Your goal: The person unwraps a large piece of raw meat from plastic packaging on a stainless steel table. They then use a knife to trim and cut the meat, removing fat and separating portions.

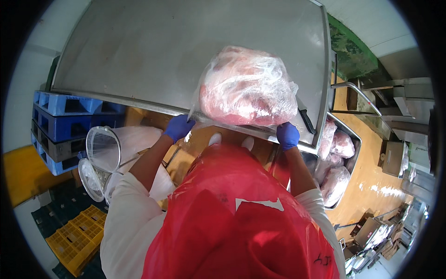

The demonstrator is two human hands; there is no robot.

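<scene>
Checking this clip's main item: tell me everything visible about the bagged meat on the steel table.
The bagged meat is a large rounded pink-red lump wrapped in clear, wrinkled, glossy plastic. It sits at the near edge of the steel table, slightly overhanging it. The left hand, in a blue glove, pinches the bag's lower left corner; the right hand, also gloved, grips its lower right underside. A dark-handled knife lies beside it.

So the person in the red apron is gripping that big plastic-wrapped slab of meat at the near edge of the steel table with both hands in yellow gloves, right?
Not quite: the gloves are blue, not yellow. The head view shows the left hand and right hand, both in blue gloves, gripping the plastic-wrapped meat at the near edge of the steel table, above the red apron.
</scene>
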